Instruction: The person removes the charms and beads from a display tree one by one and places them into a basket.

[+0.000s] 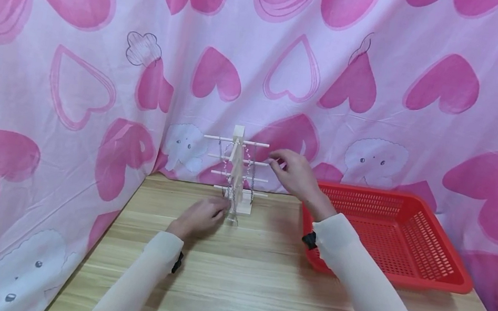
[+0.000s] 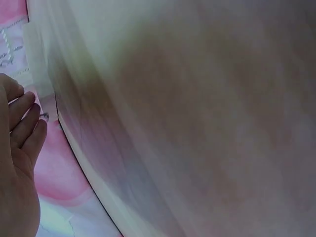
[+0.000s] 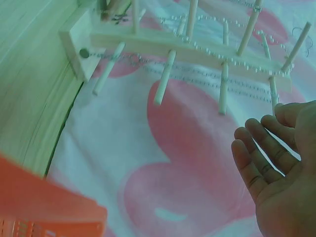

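A pale wooden rack [image 1: 239, 133] with several crossing pegs stands on the table, with beaded and metal chains [image 1: 253, 174] hanging from it. My right hand [image 1: 292, 169] is beside its upper right pegs. In the right wrist view, the thumb of my right hand [image 3: 286, 168] overlaps a peg's end [image 3: 274, 91], and the other fingers extend loosely. My left hand [image 1: 203, 215] is low at the rack's left front, fingertips close to the dangling chains. The left wrist view shows my left hand [image 2: 22, 148] with nearly straight fingers and a small metal piece [image 2: 45, 117] close by the fingertips.
A red plastic basket [image 1: 443, 252] with mesh walls sits on the right of the wooden table [image 1: 253, 294]. Pink heart-patterned cloth [image 1: 288, 49] hangs behind the table and down its left side, close behind the rack.
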`<action>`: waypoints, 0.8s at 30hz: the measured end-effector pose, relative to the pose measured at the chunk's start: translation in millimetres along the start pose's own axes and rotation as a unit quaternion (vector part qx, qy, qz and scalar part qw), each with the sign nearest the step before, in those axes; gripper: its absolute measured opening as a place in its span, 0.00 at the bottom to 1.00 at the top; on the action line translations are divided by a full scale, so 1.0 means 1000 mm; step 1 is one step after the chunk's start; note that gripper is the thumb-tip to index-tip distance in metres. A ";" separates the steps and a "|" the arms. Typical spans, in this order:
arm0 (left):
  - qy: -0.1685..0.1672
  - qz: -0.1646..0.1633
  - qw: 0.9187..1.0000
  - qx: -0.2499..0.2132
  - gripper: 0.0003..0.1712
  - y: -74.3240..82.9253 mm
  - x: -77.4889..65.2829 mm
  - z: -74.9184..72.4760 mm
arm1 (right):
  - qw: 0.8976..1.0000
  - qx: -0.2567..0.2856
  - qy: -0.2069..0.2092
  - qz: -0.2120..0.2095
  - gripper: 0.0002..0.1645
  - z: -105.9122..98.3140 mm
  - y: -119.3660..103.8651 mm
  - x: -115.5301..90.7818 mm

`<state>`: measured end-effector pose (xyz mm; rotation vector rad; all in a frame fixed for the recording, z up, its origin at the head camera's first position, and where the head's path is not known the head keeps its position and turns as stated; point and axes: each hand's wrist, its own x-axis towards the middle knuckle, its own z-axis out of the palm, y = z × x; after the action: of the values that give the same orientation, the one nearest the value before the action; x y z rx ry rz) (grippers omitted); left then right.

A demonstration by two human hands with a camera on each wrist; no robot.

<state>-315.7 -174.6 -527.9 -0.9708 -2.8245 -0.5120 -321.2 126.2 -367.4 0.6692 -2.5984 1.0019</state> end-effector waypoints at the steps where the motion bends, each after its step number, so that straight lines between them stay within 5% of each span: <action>1: -0.007 -0.001 1.000 0.000 0.23 0.000 0.000 0.001 | 1.000 -0.001 0.002 -0.001 0.17 0.002 -0.003 0.002; 8: -0.038 -0.010 0.999 0.008 0.26 0.001 -0.002 0.007 | 1.000 0.003 0.013 0.003 0.17 0.015 -0.014 0.011; 24: -0.043 0.003 0.999 0.013 0.26 0.010 -0.002 0.003 | 0.999 0.029 0.017 0.033 0.19 0.026 -0.020 0.024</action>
<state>-308.4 -167.3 -528.0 -1.0214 -2.8953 -0.4411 -333.7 87.5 -364.8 0.5790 -2.5861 1.1022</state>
